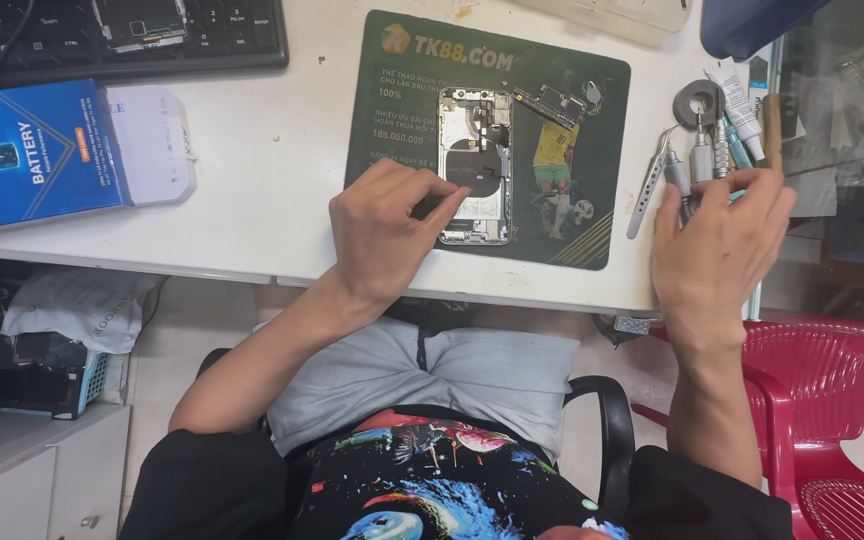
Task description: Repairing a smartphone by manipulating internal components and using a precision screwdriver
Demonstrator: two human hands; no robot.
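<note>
An opened phone body (475, 165) with its inner parts showing lies upright on a dark green mat (392, 110). My left hand (382, 235) rests on the mat's lower left, its fingertips pinched on a thin dark part at the phone's left edge. A loose circuit board (552, 103) lies just right of the phone's top. My right hand (717, 250) is at the table's right edge, its fingers closed around the handles of several screwdrivers and tools (707, 160). Metal tweezers (649, 185) lie just left of that hand.
A blue battery box (27, 150) sits at the left of the white table (262, 190), a black keyboard (102, 40) behind it. A white tube (737, 92) and a grey ring (697, 102) lie far right. A red plastic chair (822, 400) stands beside my seat.
</note>
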